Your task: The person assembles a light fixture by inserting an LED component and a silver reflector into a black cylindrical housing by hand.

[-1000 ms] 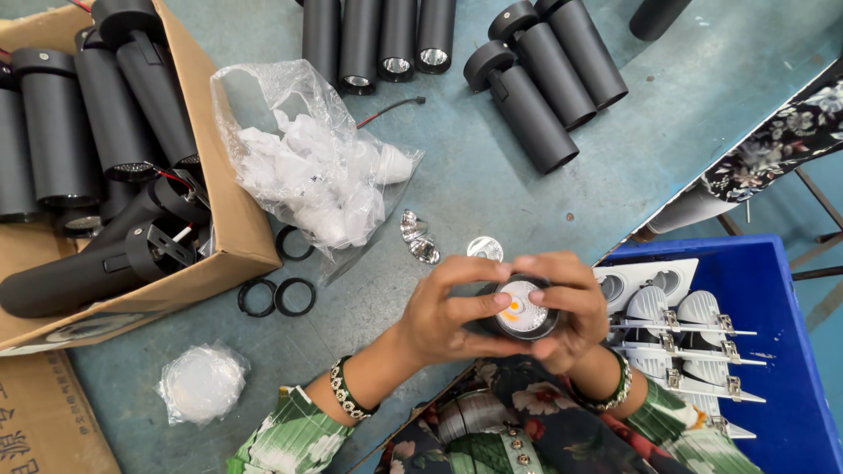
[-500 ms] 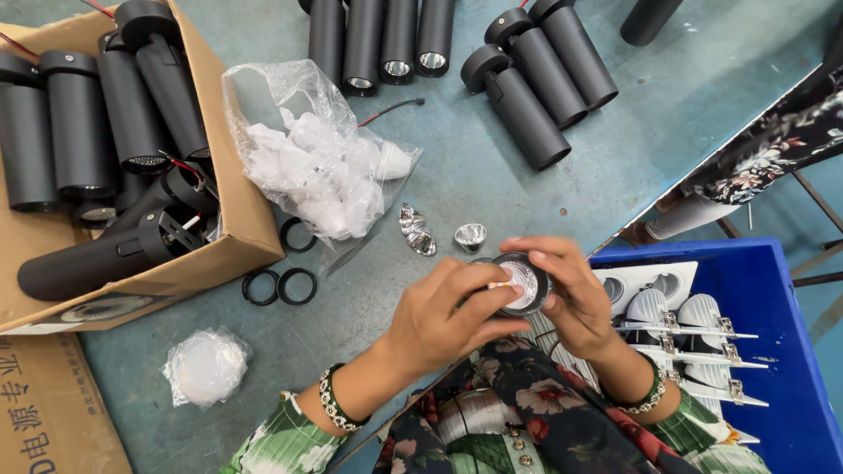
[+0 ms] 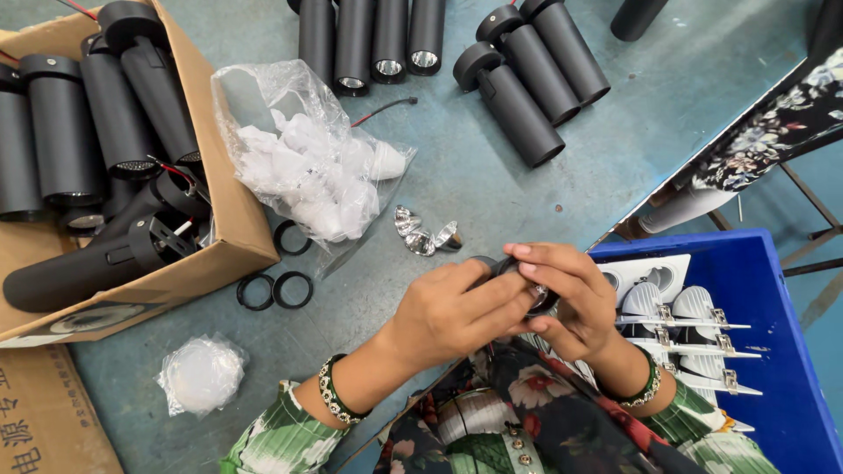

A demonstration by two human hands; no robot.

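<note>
Both my hands meet over the table's near edge around one black cylindrical lamp housing (image 3: 537,297), mostly hidden by fingers. My left hand (image 3: 457,312) wraps its side, and my right hand (image 3: 571,294) grips its front end with fingertips on the rim. Small shiny silver reflector cups (image 3: 426,235) lie on the table just beyond my hands. A clear plastic bag (image 3: 307,167) of white pieces lies further left.
A cardboard box (image 3: 230,202) of black lamp housings stands at left. More black housings (image 3: 518,96) lie at the back. Three black rings (image 3: 277,283) and a small white bag (image 3: 202,373) lie near the box. A blue bin (image 3: 781,351) of white fixtures sits at right.
My hands have turned the housing so its bright front face is now covered by my fingers. The view has shifted slightly; the things on the table lie as before.
</note>
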